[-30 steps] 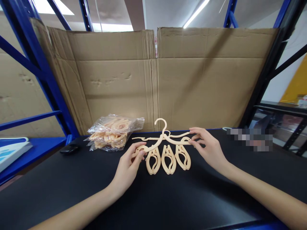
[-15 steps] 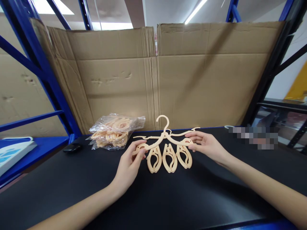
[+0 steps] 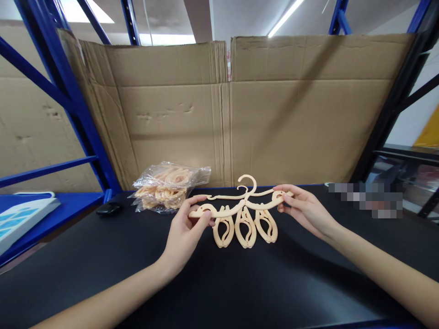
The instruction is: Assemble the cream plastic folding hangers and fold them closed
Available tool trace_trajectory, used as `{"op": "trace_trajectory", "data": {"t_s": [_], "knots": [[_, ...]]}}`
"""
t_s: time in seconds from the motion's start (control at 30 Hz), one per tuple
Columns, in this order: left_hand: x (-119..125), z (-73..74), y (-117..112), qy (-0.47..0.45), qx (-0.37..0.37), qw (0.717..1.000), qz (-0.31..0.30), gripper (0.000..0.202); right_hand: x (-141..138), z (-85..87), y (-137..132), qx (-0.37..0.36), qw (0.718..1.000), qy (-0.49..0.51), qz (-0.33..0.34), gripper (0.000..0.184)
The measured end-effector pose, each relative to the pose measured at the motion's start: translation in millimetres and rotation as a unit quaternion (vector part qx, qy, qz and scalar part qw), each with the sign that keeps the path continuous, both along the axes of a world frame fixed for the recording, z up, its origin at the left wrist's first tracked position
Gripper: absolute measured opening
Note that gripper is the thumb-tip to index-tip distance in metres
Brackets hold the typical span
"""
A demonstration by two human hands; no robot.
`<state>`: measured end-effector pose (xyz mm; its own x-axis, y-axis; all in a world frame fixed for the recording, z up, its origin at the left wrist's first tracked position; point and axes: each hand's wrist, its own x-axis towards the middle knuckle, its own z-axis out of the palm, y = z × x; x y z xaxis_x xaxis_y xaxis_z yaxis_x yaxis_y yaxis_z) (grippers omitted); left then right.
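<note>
My left hand (image 3: pixel 185 235) pinches one end of a pale peach plastic clothes hanger (image 3: pixel 262 205) between thumb and fingers. At the hanger's other end, my right hand (image 3: pixel 310 212) is closed on the tip. The held hanger's arms are spread, and its hook points up. Behind it lies a second spread hanger (image 3: pixel 228 198) of the same colour, partly covered by the first. Just nearer to me, several peg-like oval pieces, such as the middle peach piece (image 3: pixel 239 233), lie side by side on the black table (image 3: pixel 260 283).
Clear plastic bags (image 3: pixel 197 175) of peach parts sit at the back left, beside a black computer mouse (image 3: pixel 109 209). Cardboard (image 3: pixel 178 109) walls the back of the table. Blue metal posts (image 3: pixel 92 141) stand left; a blurred patch (image 3: pixel 366 198) lies right.
The held hanger's arms have opened wider and flatter, its hook tilting lower. My right hand has moved slightly right and up. The second hanger's hook now shows more behind it.
</note>
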<state>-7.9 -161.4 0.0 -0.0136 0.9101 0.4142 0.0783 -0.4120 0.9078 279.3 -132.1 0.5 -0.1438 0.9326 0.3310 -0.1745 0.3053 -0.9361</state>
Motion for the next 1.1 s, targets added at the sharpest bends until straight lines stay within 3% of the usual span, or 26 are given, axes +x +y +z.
{"op": "trace_trajectory", "data": {"t_s": [0.17,0.43,0.7,0.87,1.1], "knots": [[1,2.3,-4,-0.008,0.0,1.0,-0.024,0.039,-8,-2.2,-5,0.003,1.0,-0.017,0.018,0.025],[12,-2.7,-16,0.007,-0.048,0.993,-0.11,0.043,-40,-17.4,-27,-0.052,0.996,0.014,0.076,0.035],[17,-2.7,-23,0.019,-0.063,0.99,-0.127,0.044,-46,-11.6,-43,-0.012,0.966,-0.101,0.236,0.026],[15,-6.3,-20,0.019,-0.063,0.99,-0.128,0.043,-49,-11.9,-49,0.008,0.968,-0.163,0.191,0.029],[16,-10.9,-22,0.076,-0.049,0.983,-0.158,0.042,-52,-15.3,-49,0.007,0.974,-0.144,0.174,0.02]]}}
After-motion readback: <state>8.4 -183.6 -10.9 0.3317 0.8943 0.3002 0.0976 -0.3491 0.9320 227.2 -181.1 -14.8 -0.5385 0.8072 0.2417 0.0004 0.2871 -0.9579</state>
